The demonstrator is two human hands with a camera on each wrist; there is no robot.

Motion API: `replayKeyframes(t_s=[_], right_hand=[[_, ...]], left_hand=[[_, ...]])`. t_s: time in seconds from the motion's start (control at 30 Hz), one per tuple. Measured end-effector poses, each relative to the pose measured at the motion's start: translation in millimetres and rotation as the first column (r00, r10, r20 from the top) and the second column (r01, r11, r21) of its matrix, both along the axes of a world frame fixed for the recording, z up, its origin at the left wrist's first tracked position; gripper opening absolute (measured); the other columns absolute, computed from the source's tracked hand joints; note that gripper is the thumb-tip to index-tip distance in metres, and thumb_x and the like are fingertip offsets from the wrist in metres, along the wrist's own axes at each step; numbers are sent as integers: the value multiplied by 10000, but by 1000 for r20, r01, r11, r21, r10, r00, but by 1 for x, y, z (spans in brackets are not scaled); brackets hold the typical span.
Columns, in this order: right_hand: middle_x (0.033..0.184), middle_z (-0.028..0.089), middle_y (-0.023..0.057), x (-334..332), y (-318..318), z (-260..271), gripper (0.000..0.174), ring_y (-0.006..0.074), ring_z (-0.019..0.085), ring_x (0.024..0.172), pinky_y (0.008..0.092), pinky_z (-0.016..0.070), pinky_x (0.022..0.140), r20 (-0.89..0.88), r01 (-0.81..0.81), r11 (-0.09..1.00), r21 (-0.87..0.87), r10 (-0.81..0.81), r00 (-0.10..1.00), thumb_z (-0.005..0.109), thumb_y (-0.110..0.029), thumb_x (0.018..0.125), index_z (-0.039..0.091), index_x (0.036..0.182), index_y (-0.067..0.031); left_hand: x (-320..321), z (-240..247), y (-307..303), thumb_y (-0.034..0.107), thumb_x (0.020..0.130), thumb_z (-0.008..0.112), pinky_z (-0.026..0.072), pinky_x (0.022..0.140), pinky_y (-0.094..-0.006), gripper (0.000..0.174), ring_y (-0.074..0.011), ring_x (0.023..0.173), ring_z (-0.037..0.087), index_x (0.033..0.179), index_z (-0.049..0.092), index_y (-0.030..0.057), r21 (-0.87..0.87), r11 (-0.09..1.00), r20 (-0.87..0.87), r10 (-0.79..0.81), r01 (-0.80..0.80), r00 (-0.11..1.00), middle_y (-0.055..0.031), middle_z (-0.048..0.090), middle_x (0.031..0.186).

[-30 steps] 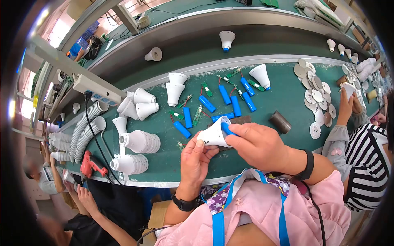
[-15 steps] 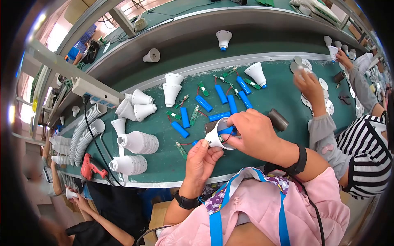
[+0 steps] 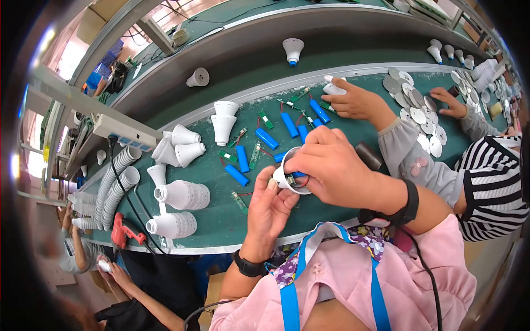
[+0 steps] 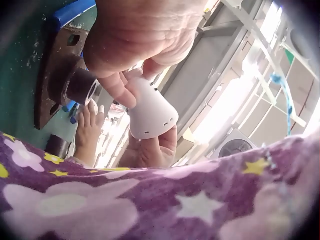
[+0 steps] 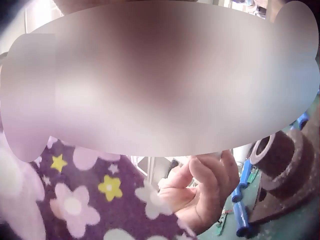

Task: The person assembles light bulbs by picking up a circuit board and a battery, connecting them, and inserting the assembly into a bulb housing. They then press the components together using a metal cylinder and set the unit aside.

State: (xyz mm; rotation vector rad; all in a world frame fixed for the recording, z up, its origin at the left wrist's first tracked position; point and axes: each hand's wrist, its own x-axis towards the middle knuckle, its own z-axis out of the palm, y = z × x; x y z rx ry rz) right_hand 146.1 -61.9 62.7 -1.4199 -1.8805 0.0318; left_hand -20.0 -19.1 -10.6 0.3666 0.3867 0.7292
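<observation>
hands on white housing, blue battery and green board inside

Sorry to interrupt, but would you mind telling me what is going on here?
The left hand holds a white, cone-shaped plastic housing, while the fingers of the right hand reach into its wide open end. Part of a small green circuit board shows inside; what the fingertips touch is hidden. Several blue cylinders with red wires lie on the green bench, and stacked white housings lie to the left.
</observation>
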Motion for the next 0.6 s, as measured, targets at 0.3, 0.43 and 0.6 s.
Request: replayKeyframes(t_s=[0.3, 0.43, 0.6], right_hand=[[741, 580, -10, 15, 6, 15, 210, 210, 474, 832, 361, 297, 707, 274, -61, 980, -189, 112, 955, 650, -83, 594, 586, 790, -121], [729, 587, 3, 12, 5, 8, 191, 218, 474, 841, 369, 292, 712, 317, -45, 976, -215, 113, 942, 633, -73, 610, 574, 788, -109], [745, 605, 17, 13, 10, 4, 183, 231, 480, 850, 377, 294, 713, 314, -34, 962, -272, 122, 942, 634, -74, 623, 549, 783, -104]], left_hand=[[13, 12, 7, -39, 760, 596, 464, 613, -179, 462, -87, 883, 565, 1200, 468, 27, 391, 851, -601, -53, 351, 797, -75, 506, 1109], [21, -17, 6, 2, 707, 682, 441, 837, -266, 319, -123, 969, 520, 1004, 566, 4, 681, 683, -566, 263, 263, 781, -16, 447, 1071], [23, -21, 6, 23, 702, 694, 451, 729, -218, 329, -97, 923, 501, 1013, 585, 19, 735, 625, -541, 308, 262, 782, -28, 432, 1083]])
